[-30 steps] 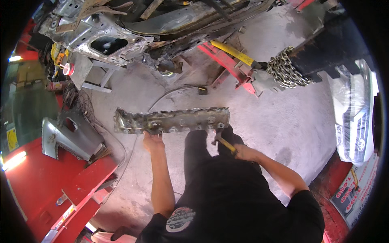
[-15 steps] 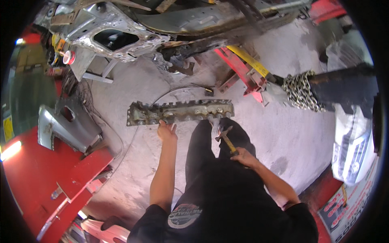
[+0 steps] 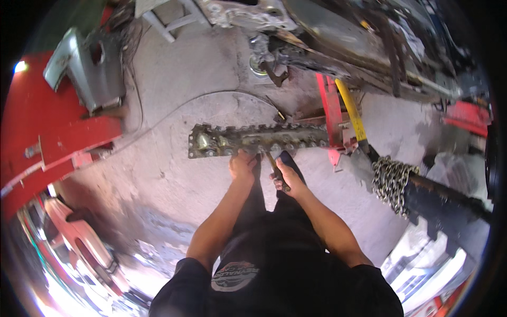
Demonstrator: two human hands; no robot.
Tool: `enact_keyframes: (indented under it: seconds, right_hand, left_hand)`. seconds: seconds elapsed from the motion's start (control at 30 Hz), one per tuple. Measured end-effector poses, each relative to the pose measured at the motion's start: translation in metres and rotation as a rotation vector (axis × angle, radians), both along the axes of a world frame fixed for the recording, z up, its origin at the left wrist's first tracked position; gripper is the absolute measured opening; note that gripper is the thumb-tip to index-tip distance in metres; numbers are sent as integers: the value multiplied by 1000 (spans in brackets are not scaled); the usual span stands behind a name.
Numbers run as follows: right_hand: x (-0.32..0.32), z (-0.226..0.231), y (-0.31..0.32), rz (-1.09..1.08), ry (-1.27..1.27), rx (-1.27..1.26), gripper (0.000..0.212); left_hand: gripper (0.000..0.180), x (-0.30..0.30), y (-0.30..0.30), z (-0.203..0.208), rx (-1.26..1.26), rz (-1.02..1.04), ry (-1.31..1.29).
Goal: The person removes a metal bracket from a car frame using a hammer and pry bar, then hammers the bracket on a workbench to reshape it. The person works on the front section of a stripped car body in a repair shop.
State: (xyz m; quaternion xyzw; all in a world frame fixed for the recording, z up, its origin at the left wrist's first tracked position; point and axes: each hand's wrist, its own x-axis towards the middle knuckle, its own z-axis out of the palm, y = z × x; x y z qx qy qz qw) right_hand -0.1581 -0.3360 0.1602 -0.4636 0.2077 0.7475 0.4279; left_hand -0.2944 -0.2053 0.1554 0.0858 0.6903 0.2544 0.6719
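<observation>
A long, grimy metal car-body panel point(image 3: 296, 138) with a notched far edge and holes along it stretches across in front of me. My left hand point(image 3: 242, 167) is closed at its near edge, left of the middle; its fingertips are partly hidden there. In my right hand point(image 3: 288, 177) is a hammer point(image 3: 271, 161), gripped by its yellowish-brown handle. The hammer points up and to the left, its head at the panel's near edge beside my left hand. The head is hard to make out against the dirty metal.
Beyond the panel, a cable point(image 3: 211, 94) curves over the concrete floor. A red and yellow stand point(image 3: 351, 111) is at its right end, near a chain-wrapped dark beam point(image 3: 396, 179). A stripped car body point(image 3: 343, 47) fills the far right. A silver fender point(image 3: 95, 68) rests by red equipment point(image 3: 39, 121).
My right hand has brought the hammer forward and left to the panel's near edge. My left hand has moved right along the panel. The view has turned and shifted.
</observation>
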Motion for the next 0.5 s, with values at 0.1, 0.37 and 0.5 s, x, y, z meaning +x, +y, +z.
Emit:
enact_keyframes:
  seconds: [0.1,0.37,0.5]
  right_hand:
    - [-5,-18,14,-126,-52,128,49]
    - [1,-40,44,-229,-49,-45,36]
    - [15,-76,57,-316,6,-72,35]
  left_hand:
    - [32,-8,-17,4,-5,17,-41]
    - [25,-37,-8,-40,-19,18,-273]
    - [29,-49,33,-60,20,-301,-460]
